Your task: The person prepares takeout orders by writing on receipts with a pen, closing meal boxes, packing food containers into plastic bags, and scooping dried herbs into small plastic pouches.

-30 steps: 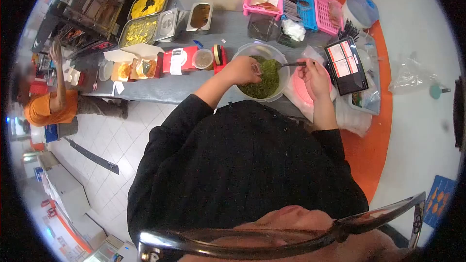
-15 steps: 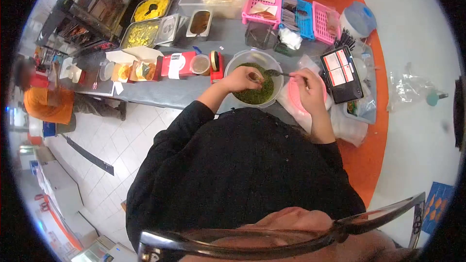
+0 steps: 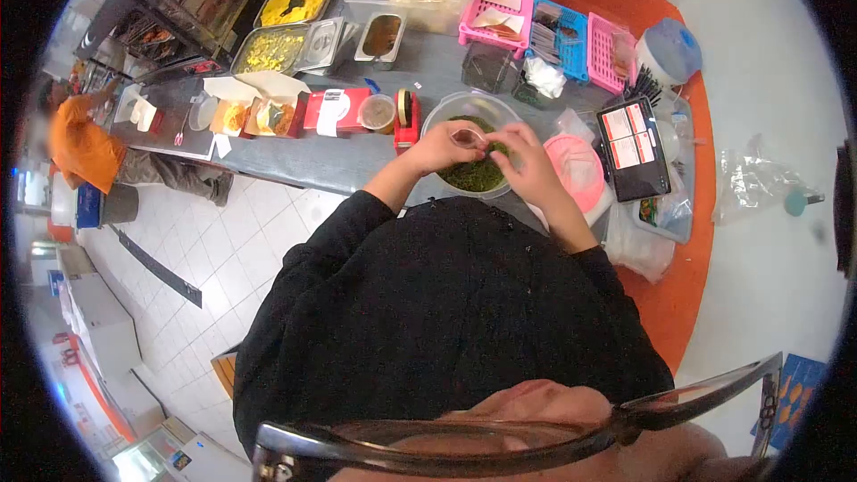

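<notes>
My left hand (image 3: 439, 147) holds a small clear cup (image 3: 468, 137) over a large clear plastic bowl (image 3: 432, 116). Chopped green herbs (image 3: 480, 178) lie in the bowl beneath both hands. Close to the cup's rim, the fingers of my right hand (image 3: 528, 165) are pinched together. Whatever sits between them is hidden, and the spoon cannot be made out. Right of the bowl is a round pink lid (image 3: 585, 192) with clear plastic by it.
A tablet (image 3: 634, 150) stands at the right. Left of the bowl are a red tape dispenser (image 3: 406, 136), a lidded tub (image 3: 377, 112) and open food boxes (image 3: 275, 118). Pink and blue baskets (image 3: 560, 43) line the back. A person in orange (image 3: 85, 138) stands far left.
My right hand has moved left from beside the pink lid to the cup. The dark spoon it held over the bowl no longer shows. My left hand still holds the cup.
</notes>
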Demonstrator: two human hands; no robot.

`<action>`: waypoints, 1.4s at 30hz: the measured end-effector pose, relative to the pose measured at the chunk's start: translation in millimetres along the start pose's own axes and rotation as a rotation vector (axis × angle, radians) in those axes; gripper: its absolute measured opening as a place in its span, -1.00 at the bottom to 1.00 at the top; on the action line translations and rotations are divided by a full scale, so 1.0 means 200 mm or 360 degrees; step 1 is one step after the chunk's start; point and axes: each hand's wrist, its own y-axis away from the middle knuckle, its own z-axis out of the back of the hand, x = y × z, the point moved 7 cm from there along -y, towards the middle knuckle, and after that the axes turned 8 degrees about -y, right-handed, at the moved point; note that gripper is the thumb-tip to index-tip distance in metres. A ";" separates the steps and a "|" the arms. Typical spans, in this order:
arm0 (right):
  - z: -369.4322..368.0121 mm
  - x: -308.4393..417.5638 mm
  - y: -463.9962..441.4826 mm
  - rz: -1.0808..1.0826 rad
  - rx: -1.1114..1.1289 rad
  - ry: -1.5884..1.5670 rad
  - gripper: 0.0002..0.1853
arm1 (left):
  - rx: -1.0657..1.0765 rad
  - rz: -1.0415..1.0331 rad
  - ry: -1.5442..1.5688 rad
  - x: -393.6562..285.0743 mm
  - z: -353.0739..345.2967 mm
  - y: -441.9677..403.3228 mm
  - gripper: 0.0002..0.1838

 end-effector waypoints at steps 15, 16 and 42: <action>-0.12 -0.17 -0.01 -0.0488 -0.0259 -0.0757 -0.88 | -0.0393 -0.0054 -0.0532 -0.26 0.05 0.19 -0.84; -0.12 -0.14 -0.01 -0.0453 -0.0287 -0.0879 -0.89 | -0.0376 -0.0085 -0.0354 -0.28 0.04 0.21 -0.83; -1.44 0.20 -0.59 -0.0260 0.0491 -0.0604 -0.93 | -0.0200 -0.0414 -0.1054 -0.28 1.09 1.03 -0.87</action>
